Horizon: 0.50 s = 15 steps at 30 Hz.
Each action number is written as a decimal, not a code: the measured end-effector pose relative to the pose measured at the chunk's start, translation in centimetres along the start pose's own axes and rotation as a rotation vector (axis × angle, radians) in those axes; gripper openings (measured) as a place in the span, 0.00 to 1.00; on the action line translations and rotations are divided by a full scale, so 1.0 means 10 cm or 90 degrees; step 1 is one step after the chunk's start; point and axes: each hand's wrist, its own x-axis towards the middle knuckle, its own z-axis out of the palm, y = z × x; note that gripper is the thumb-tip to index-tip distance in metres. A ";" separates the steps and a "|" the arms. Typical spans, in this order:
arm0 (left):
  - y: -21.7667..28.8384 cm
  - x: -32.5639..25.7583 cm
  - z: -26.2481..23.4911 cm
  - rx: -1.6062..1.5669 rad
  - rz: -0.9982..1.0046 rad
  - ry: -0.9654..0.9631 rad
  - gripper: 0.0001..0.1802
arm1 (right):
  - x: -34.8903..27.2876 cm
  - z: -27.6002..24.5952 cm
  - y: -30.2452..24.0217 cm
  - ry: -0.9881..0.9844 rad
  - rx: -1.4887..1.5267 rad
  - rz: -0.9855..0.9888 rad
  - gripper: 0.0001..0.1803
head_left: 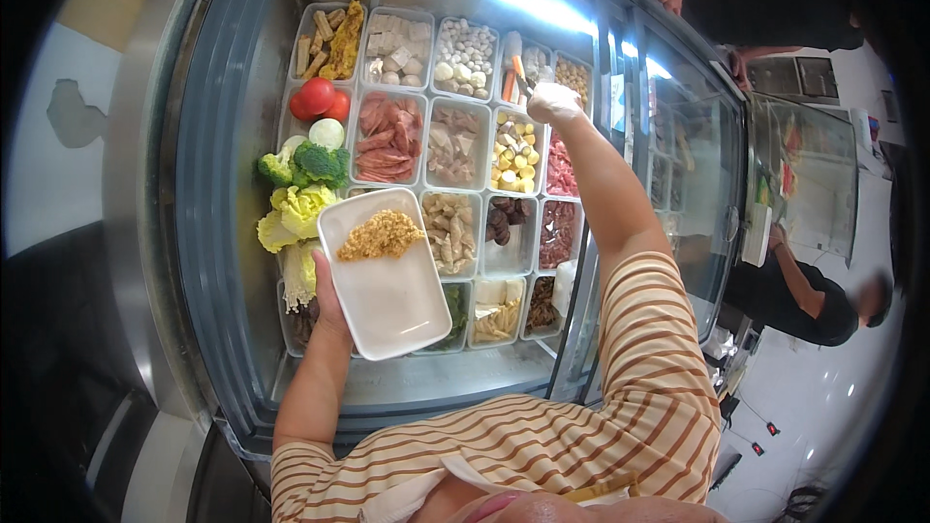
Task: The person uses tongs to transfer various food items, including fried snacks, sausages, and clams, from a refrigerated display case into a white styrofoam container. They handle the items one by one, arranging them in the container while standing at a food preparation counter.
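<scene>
My left hand [330,298] grips a white rectangular tray [392,315] by its left side, tilted over the food bins. A heap of golden-brown crumbly food [380,235] lies at the tray's far end. Stretched far forward, my right hand [555,103] looks pale, as if gloved, and is closed. It hangs over the back-right bins, close to orange-and-white sticks [511,77] and a bin of small tan pieces [573,76]. A thin dark shape shows beside its fingers; I cannot make out what it is. Sliced potato-like yellow pieces [514,167] sit just nearer.
Clear bins of sliced pink meat [387,140], white balls [466,50] and other foods fill the chest. Tomatoes [314,98], broccoli [322,164] and lettuce [298,214] line its left side. A sliding glass lid [690,203] covers the right. Other people stand beyond.
</scene>
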 end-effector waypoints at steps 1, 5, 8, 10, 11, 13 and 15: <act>-0.01 0.01 0.02 0.002 -0.005 -0.005 0.52 | 0.00 0.03 0.08 0.008 0.039 0.008 0.18; -0.07 0.05 0.08 -0.029 -0.035 -0.028 0.52 | 0.16 0.29 0.29 -0.019 0.074 -0.106 0.17; -0.09 0.06 0.07 -0.036 -0.033 -0.033 0.53 | 0.39 0.52 0.31 0.025 0.126 -0.144 0.19; -0.09 0.05 0.06 -0.026 -0.035 -0.026 0.53 | 0.43 0.60 0.31 0.053 0.175 -0.137 0.20; -0.08 0.05 0.06 -0.023 -0.042 -0.024 0.53 | 0.48 0.60 0.32 0.008 0.149 -0.129 0.20; -0.06 0.05 0.06 -0.016 -0.052 -0.017 0.54 | 0.40 0.39 0.22 -0.082 0.097 -0.119 0.20; -0.08 0.06 0.04 -0.020 -0.062 -0.014 0.54 | 0.31 0.25 0.13 -0.066 0.126 -0.058 0.19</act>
